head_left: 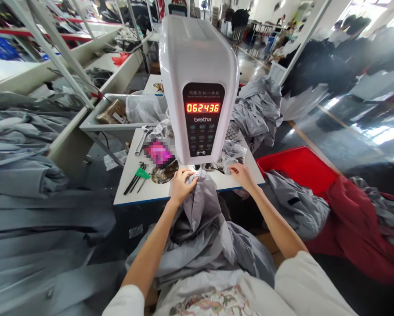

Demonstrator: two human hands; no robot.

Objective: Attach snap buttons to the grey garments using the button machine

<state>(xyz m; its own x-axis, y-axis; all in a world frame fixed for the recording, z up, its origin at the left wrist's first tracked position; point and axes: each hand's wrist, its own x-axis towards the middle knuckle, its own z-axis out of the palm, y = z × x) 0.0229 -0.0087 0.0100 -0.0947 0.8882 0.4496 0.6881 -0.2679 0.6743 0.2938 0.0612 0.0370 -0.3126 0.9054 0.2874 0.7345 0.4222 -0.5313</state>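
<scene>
My left hand [182, 186] is shut on a fold of a grey garment [200, 228], which bunches up from my lap to the front edge of the white worktable [144, 195]. My right hand [243, 175] rests near the table's edge with its fingers apart, holding nothing I can see, close to a clear plastic bag [232, 157]. Just ahead of both hands stands a white Bretha button machine [200, 87], its red display reading 062436. The cloth hides the area under the machine head.
The table holds a phone with a blurred screen [159, 152], a wrench [142, 140], and dark tools with a green piece [136, 177]. Grey garments are heaped left and behind the machine. A red crate [295, 169] with garments stands right.
</scene>
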